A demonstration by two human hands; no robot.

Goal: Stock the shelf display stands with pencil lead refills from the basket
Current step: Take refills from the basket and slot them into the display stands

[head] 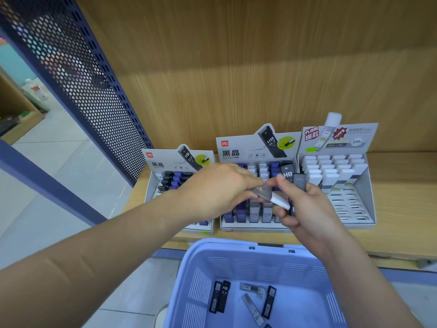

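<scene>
Left hand point(220, 188) pinches a white-capped refill point(277, 200) over the middle display stand point(236, 229) on the shelf point(402, 185). Right hand point(307, 214) grip holds several dark refills point(299, 182). Loose refills point(222, 295) lie in the blue basket point(236, 259) below.

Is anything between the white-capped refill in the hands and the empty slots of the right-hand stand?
Only the right hand, gripping dark refills, lies between the white-capped refill and those slots; nothing else visible does.

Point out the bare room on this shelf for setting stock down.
The shelf is bare right of the white-capped stand, and that stand's front slots are empty. The middle stand is crowded: the left hand and right hand meet over it.
</scene>
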